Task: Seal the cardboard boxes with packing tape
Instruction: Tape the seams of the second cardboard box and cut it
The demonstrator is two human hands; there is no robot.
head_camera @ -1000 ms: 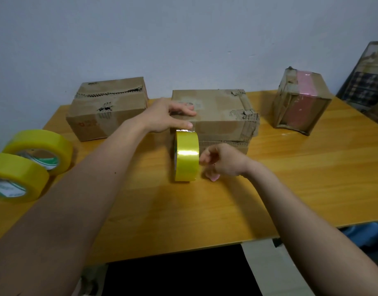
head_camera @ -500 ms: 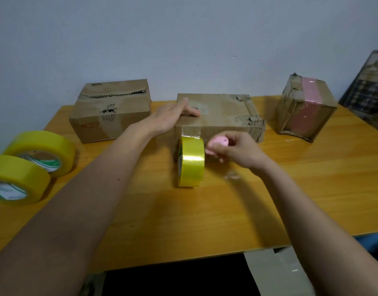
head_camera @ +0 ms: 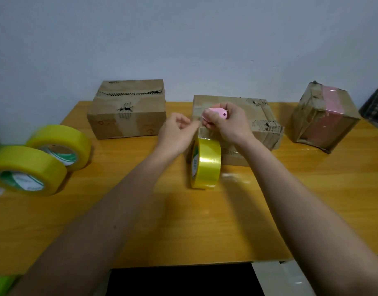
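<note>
Three cardboard boxes stand along the back of the wooden table in the head view, the only view there is: a torn box at the left, a middle box straight ahead, and a right box tilted on one edge with pink tape already over it. A yellow tape roll stands on its rim just in front of the middle box, and a clear strip seems to run from it up the box's near face, though the film is too faint to trace. Both hands meet above that roll. The right hand grips a small pink cutter, fingers curled around it. The left hand has its fingers curled with the tips brought together beside the cutter; it looks like a pinch on the tape or on the cutter's tip, but which one cannot be told. Two spare tape rolls lie at the left of the table, well apart from the work.

The step in hand appears to be cutting the strip free of the roll after laying it over the middle box. The next move likely calls for holding the film taut and drawing the blade cleanly across it, then pressing the loose end flat on the cardboard
</note>
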